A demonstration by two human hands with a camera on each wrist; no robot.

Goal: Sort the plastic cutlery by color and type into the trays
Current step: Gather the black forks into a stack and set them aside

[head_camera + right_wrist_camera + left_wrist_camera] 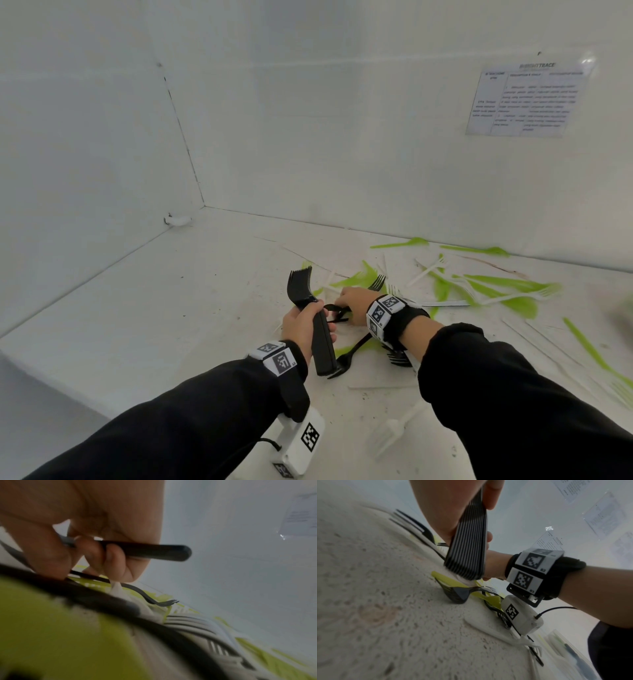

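My left hand grips a thick stack of black forks, tines up, handles pointing back toward me; in the left wrist view the stack of black forks shows as many ribbed handles. Just to its right my right hand reaches down into the pile and pinches a single black fork by its handle. More black forks lie loose under both hands. Green cutlery and white forks are scattered over the white table to the right.
White walls close the table on the left and back. A printed sheet is stuck on the back wall. A white fork lies near my right sleeve. A long green piece lies at far right. No tray shows in the head view.
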